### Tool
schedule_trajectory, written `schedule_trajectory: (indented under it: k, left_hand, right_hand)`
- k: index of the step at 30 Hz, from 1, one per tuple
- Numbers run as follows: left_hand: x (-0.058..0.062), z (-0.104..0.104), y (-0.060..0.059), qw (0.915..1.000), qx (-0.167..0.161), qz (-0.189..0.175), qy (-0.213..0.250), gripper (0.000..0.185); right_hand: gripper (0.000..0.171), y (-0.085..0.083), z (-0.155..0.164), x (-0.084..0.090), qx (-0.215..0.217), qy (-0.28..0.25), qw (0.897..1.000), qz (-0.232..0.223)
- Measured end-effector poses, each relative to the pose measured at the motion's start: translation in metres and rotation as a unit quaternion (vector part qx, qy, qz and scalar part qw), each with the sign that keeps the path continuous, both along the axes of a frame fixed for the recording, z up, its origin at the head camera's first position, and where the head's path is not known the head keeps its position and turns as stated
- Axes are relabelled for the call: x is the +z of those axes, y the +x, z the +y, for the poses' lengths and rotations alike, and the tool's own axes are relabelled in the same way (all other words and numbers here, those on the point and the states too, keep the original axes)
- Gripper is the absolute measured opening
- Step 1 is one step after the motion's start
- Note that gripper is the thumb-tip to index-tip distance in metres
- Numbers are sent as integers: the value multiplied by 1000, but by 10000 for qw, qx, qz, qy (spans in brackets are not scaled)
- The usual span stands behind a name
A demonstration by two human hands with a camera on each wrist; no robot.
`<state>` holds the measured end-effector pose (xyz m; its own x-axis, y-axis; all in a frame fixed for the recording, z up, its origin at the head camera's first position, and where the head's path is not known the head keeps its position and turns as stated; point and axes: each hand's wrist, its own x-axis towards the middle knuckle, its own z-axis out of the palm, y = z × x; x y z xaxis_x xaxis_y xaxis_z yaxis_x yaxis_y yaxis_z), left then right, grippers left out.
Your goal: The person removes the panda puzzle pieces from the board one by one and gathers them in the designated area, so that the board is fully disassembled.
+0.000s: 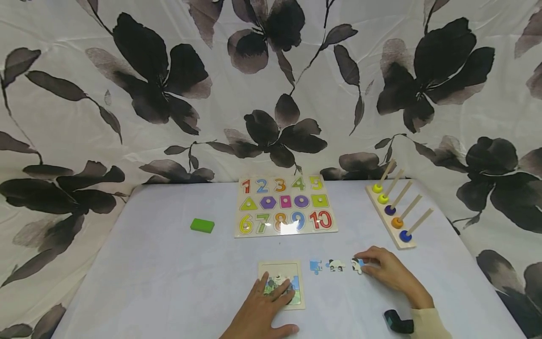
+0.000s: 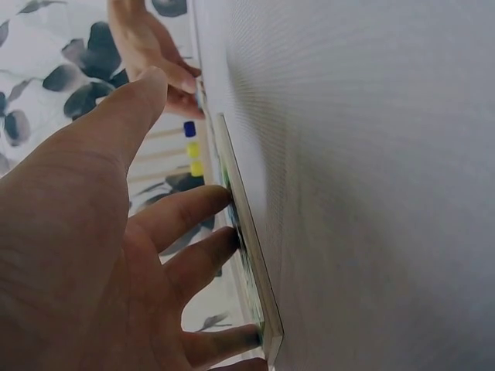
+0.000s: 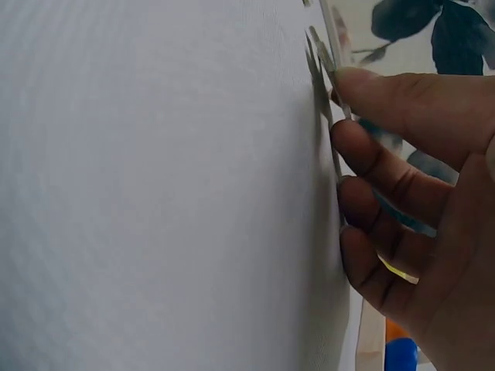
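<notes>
My left hand point(image 1: 264, 306) rests with spread, straight fingers on a small framed jigsaw puzzle point(image 1: 298, 301), its fingertips touching the picture area and hiding part of it. In the left wrist view the puzzle's wooden edge point(image 2: 251, 247) shows side on beneath the fingers. To the right, my right hand point(image 1: 391, 270) pinches a black-and-white puzzle piece point(image 1: 357, 264) between thumb and fingers, low over the white cloth. Beside it lie a panda-face puzzle piece point(image 1: 336, 265) and a blue puzzle piece point(image 1: 315, 267). In the right wrist view the pinched piece point(image 3: 323, 54) appears edge on at the thumb tip.
Behind the puzzle lies a number and shape board point(image 1: 286, 231). A peg stacker point(image 1: 387, 214) with coloured beads stands at the right, and a green block point(image 1: 202, 225) at the left. A dark object point(image 1: 398, 322) is by the right sleeve. Floral fabric point(image 1: 288, 84) hangs behind.
</notes>
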<state>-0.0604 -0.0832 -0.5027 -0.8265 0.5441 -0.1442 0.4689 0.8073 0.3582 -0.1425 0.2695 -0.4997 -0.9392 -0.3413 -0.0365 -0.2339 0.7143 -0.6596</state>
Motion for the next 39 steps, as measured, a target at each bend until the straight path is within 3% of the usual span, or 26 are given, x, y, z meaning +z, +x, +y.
schedule_trajectory:
  k: [12, 20, 25, 29, 34, 39]
  left_hand:
    - [0, 0, 0, 9998, 44, -162, -56, 75]
    - [1, 0, 1, 9995, 87, -305, 50, 76]
    - [-1, -1, 2, 9996, 86, -263, 74, 76]
    - [1, -2, 2, 9997, 99, -223, 43, 76]
    - [3, -4, 3, 9999, 70, -87, -18, 74]
    - [1, -7, 7, 9996, -80, 258, -51, 71]
  right_hand:
    - [26, -1, -6, -7, 64, 50, 9993, 373]
    - [24, 0, -14, -4, -393, 141, 9989, 193]
    - [19, -1, -35, 4, -573, 15, 9976, 385]
    - [15, -3, -68, 14, -177, -296, 9976, 607]
    - [13, -2, -121, 17, 727, -569, 9935, 666]
    - [14, -1, -165, 11, 1464, -363, 9871, 529]
